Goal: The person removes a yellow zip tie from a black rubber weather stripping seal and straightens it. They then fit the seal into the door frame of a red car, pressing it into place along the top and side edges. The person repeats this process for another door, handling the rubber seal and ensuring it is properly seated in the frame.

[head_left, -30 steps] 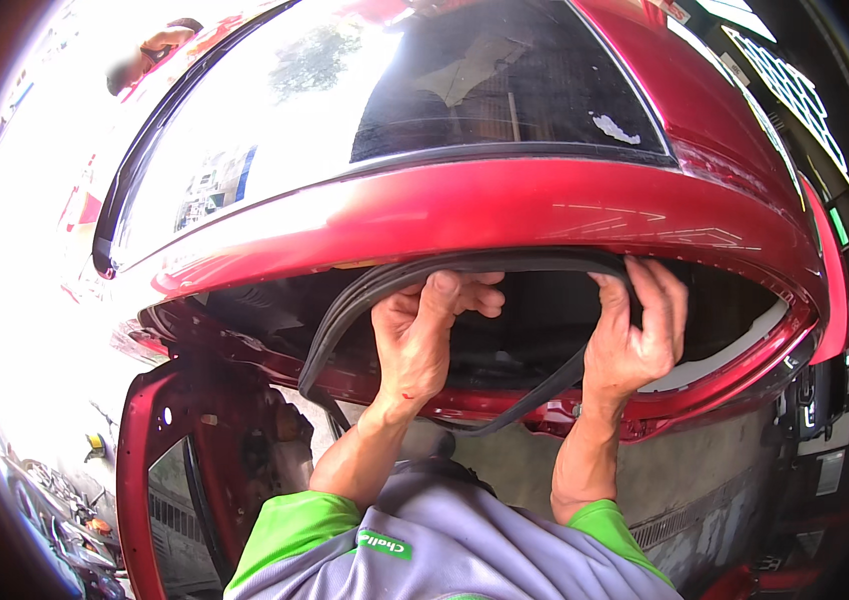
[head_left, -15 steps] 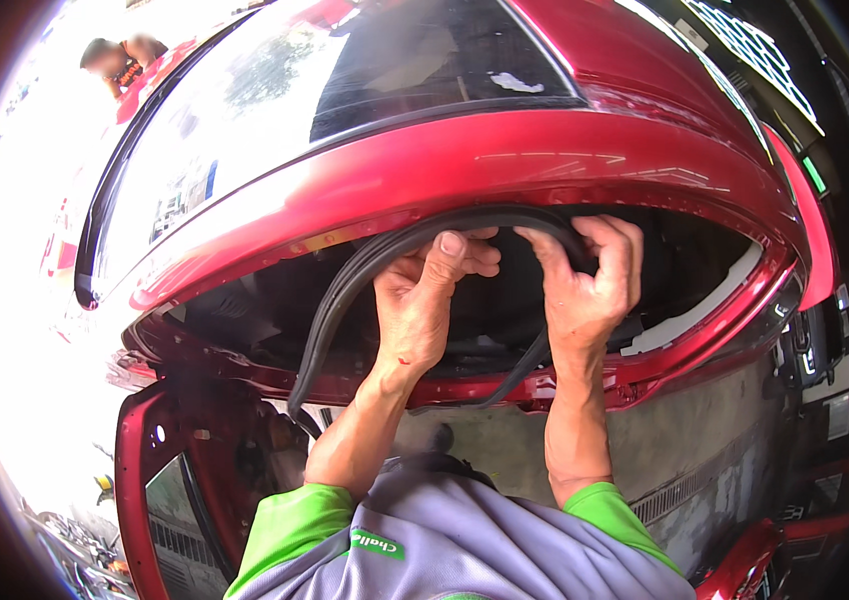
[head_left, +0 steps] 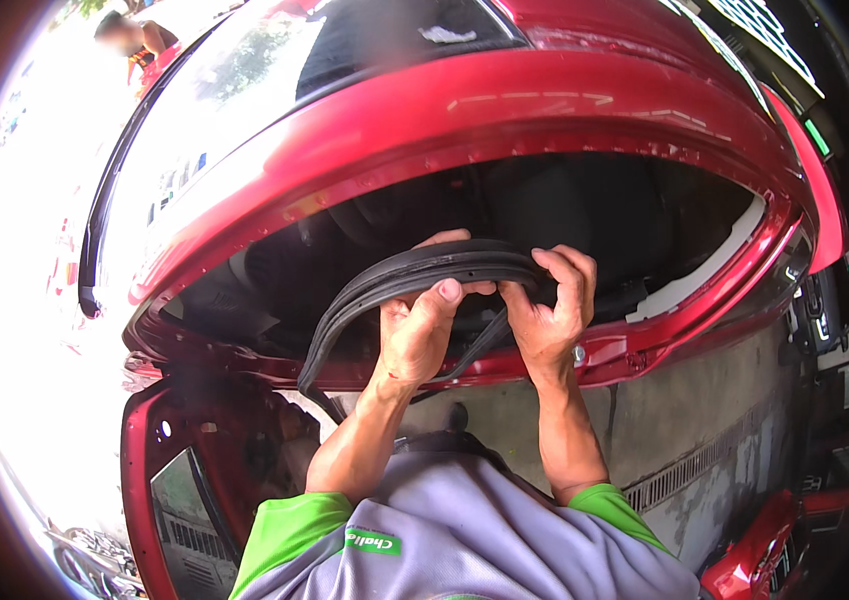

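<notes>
A black rubber door seal [head_left: 385, 277] arches in front of the open doorway of a red car [head_left: 365, 140]. My left hand [head_left: 420, 325] is closed round its middle stretch, thumb on the near face and fingers behind. Farther right, my right hand [head_left: 553, 310] pinches the same seal with curled fingers, where it bends down. From the left end of the arch the strip hangs toward the sill, and another length runs behind my left hand. The seal is apart from the upper door frame [head_left: 345, 195], whose red flange shows bare.
An open red car door [head_left: 140, 480] stands at the lower left. The car's sill [head_left: 625, 362] crosses below the opening, above a concrete floor with a drain grate [head_left: 705, 465]. Another person [head_left: 135, 40] is beyond the windscreen. A red car part [head_left: 755, 560] is at lower right.
Both hands have drawn the seal down and away from the upper door frame, toward me. The hands have come closer together, and my view has shifted so the roof sits higher.
</notes>
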